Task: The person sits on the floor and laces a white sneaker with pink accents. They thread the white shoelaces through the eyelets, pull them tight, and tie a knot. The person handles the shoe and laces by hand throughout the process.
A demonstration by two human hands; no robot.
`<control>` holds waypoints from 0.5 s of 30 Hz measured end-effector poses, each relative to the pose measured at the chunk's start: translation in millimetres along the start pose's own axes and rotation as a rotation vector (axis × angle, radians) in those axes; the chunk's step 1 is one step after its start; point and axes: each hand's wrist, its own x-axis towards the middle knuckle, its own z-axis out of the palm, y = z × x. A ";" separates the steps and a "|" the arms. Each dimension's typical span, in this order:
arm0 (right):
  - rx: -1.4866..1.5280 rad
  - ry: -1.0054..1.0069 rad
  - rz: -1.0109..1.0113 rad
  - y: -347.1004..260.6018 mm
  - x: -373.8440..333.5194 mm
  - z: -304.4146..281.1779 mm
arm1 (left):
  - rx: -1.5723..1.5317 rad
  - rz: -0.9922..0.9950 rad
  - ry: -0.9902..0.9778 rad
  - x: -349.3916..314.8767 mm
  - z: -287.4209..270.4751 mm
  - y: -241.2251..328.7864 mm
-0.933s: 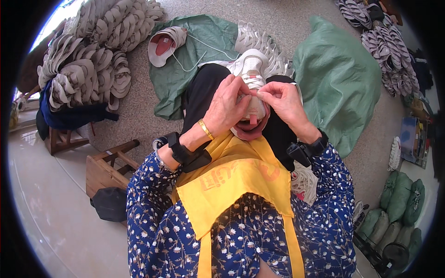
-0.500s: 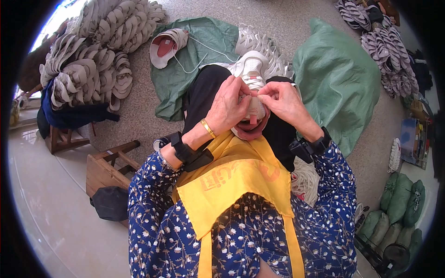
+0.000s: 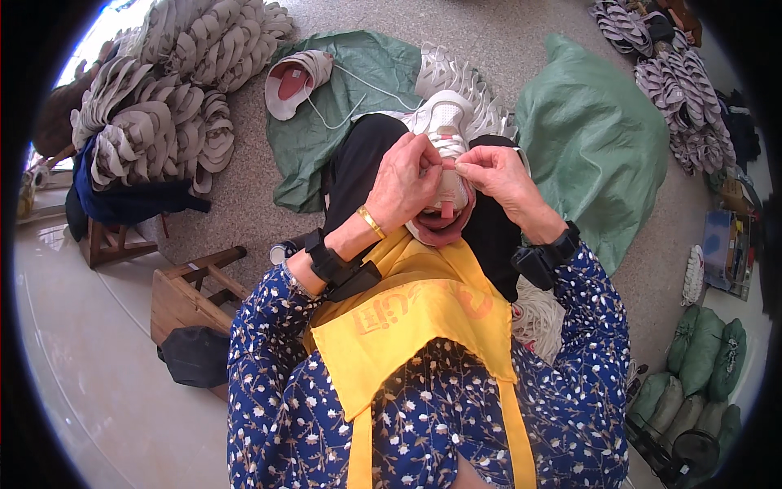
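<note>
A white lace-up shoe (image 3: pixel 447 114) rests between my knees, its toe pointing away from me. White laces cross its front, a pink tab (image 3: pixel 447 210) sits on the tongue, and the opening shows a dusky-pink lining. Over the top of the lacing, my left hand (image 3: pixel 405 179) is closed in a pinch. Close opposite it, my right hand (image 3: pixel 498 175) pinches with thumb and forefinger. Something thin and pinkish shows between the fingertips, too small to name. Farther left lies another pale shoe (image 3: pixel 299 84) with a pink insole and a long loose lace.
A green sheet (image 3: pixel 358 61) lies under the loose shoe, beside a row of white shoe pieces (image 3: pixel 460 77). Another green sack (image 3: pixel 590 134) is at the right. Stacked grey shoe uppers (image 3: pixel 155 138) stand at the left, near a wooden stool (image 3: pixel 187 297). White laces (image 3: pixel 538 318) are heaped by my right knee.
My right hand has shifted very slightly right, widening the gap between the two hands' fingertips. Both hands stay pinched over the shoe, which keeps its place.
</note>
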 end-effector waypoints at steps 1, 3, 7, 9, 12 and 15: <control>0.031 -0.011 0.018 -0.9 -0.9 -0.6 | -0.002 -0.001 -0.003 -0.2 -0.3 0.5; 0.044 -0.007 0.038 0.7 -3.0 -5.6 | 0.001 -0.002 0.000 -0.1 2.0 4.4; 0.095 -0.014 0.043 2.9 -5.0 -8.4 | -0.028 0.000 0.014 -1.7 3.4 8.4; 0.099 -0.013 0.044 1.7 -6.3 -7.1 | -0.062 -0.004 0.013 -2.0 2.5 9.1; 0.112 -0.024 0.051 2.6 -5.6 -8.0 | -0.093 -0.018 0.001 -1.9 0.9 9.3; 0.117 -0.024 0.064 5.2 -3.2 -8.6 | -0.086 -0.027 -0.014 -1.0 0.9 7.8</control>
